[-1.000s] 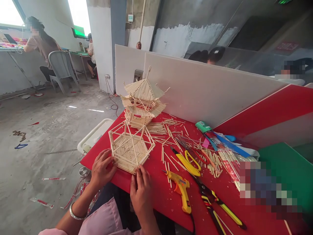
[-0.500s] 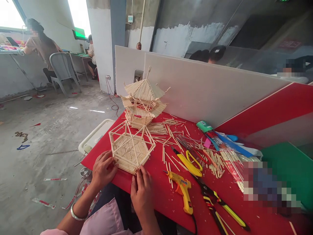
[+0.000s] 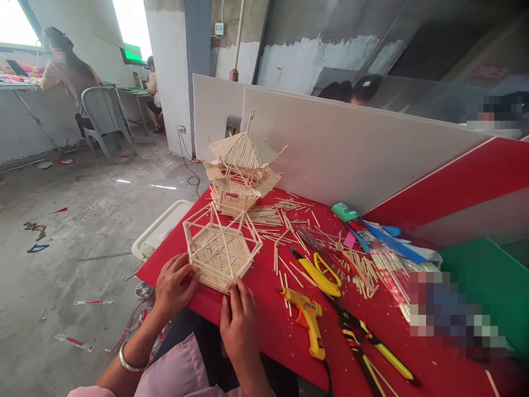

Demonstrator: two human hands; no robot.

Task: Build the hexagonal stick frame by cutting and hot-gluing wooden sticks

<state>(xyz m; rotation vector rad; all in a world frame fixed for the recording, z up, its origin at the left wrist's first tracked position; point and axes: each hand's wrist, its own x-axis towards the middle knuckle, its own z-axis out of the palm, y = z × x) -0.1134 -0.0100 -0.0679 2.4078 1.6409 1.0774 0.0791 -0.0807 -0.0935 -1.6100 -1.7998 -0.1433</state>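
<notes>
Left hand: Bent fingers of my left hand (image 3: pixel 176 284) close on the near left corner of the hexagonal stick frame (image 3: pixel 219 252), a silver-toned bracelet (image 3: pixel 129 361) at the wrist.
Right hand: I have the fingertips of my right hand (image 3: pixel 240 314) pinched at the frame's near edge, by its lower corner; exactly what lies between them is too small to tell.
Hexagonal frame: It rests at the left near edge of the red tabletop (image 3: pixel 268 322), its base of concentric sticks below an open rim on short posts, with bars crossing above the base.
Pagoda model: Just behind the frame stands a tiered stick pagoda (image 3: pixel 243 151), its pointed roof near the white partition (image 3: pixel 330 143).
Sticks: Loose sticks (image 3: pixel 264 216) lie beside the pagoda and across the middle of the table; more fill clear packaging (image 3: pixel 390 273) at right.
Tools: To the right of my hands I see a yellow glue gun (image 3: pixel 308 317), its nozzle toward the loose pieces, near a yellow-handled tool (image 3: pixel 318 278) and black-and-yellow cutters (image 3: pixel 384 353).
Right side: A green board (image 3: pixel 487 292) lies beyond a pixelated patch.
Floor: A white tray-like surface (image 3: pixel 159 234) sits beside the table, with wrappers (image 3: pixel 74 342) on the grey concrete.
Background: One person (image 3: pixel 74 74) sits at a far worktable, near a grey chair (image 3: pixel 103 113).
</notes>
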